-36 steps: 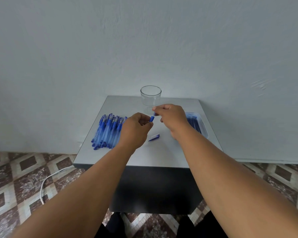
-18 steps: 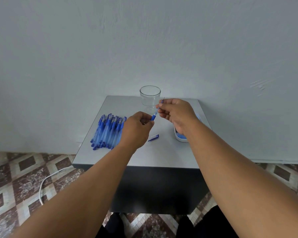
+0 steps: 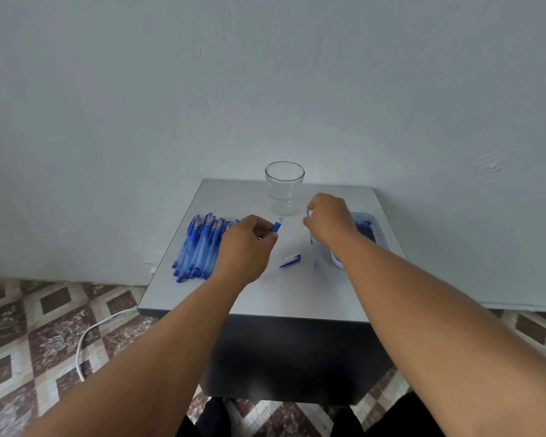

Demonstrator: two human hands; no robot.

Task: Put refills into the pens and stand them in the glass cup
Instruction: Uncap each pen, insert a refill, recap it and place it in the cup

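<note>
- A small square table with a pale grey top [image 3: 265,298] and a dark base stands against a plain, light blue-grey plastered wall [image 3: 202,89].
- The floor [image 3: 29,326] is tiled in a brown, maroon and cream diamond pattern, and a thin white cable [image 3: 90,337] curves across it left of the table.
- A clear, round glass cup [image 3: 284,187] stands upright near the table's far edge, with nothing visible inside it.
- A heap of blue translucent plastic pens [image 3: 199,247] lies on the left part of the tabletop, the barrels side by side.
- The left hand [image 3: 245,247] hovers beside that heap, its fingers curled round a blue pen barrel [image 3: 276,226] whose end sticks out toward the cup.
- The right hand [image 3: 330,220] hangs apart from the left, just right of the cup, pinching a thin blue refill [image 3: 309,228] that points down toward the table.
- A small blue pen cap [image 3: 290,260] lies on the tabletop between the two forearms.
- A shallow white tray [image 3: 336,261] holding dark blue refills sits at the right edge, partly hidden by the right arm.
</note>
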